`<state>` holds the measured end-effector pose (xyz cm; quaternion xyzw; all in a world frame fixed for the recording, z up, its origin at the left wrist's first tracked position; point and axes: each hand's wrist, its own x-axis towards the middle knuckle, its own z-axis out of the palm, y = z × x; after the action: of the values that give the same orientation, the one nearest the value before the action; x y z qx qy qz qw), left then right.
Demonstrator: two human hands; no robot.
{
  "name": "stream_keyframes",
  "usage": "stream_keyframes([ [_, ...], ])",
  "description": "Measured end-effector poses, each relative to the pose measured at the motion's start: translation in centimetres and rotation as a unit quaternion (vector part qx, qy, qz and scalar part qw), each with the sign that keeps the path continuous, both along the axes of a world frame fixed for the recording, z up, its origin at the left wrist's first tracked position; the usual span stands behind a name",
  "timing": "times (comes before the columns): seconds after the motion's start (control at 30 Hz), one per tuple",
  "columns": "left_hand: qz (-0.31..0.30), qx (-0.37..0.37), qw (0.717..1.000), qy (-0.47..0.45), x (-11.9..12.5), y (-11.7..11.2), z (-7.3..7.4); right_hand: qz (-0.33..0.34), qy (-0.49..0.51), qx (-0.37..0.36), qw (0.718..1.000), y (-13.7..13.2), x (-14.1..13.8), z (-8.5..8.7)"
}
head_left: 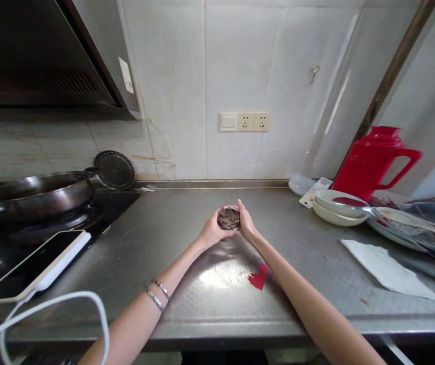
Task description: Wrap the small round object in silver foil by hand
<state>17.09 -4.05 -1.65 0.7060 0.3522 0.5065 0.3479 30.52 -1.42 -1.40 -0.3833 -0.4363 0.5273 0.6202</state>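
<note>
Between my two hands, above the middle of the metal counter, is a small round shiny container [228, 218], its top toward me. It looks like a faceted glass or jar with a dark rim; what is inside cannot be made out. My left hand [214, 229] wraps its left and near side, closed around it. On the right side, my right hand [246, 223] presses against it with the thumb pointing up, its other fingers partly hidden. A torn red scrap [259, 277] lies on the counter just inside my right forearm.
A pan [46, 195] stands on the stove at left, with a dark round lid [114, 170] leaning behind. A phone [31, 266] trails a white cable [69, 295]. Rightward are stacked bowls [339, 215], a red thermos [369, 167], plates [396, 238] and a white napkin [387, 268].
</note>
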Motion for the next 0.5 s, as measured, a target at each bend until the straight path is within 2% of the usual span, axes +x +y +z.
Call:
stream_keyframes([
  [0.07, -0.018, -0.005, 1.000, 0.005, 0.1, -0.2, -0.1, -0.004, 0.003, -0.011, 1.000, -0.3, -0.3, 0.0],
  [0.2, -0.004, -0.017, 1.000, 0.006, 0.3, -0.4, 0.0, -0.035, 0.024, -0.019, 0.999, -0.4, -0.5, -0.2],
  [0.5, 0.112, 0.009, 0.992, 0.056, 0.4, -1.1, 0.9, -0.086, -0.032, 0.023, 0.996, -0.7, -1.1, -0.2],
])
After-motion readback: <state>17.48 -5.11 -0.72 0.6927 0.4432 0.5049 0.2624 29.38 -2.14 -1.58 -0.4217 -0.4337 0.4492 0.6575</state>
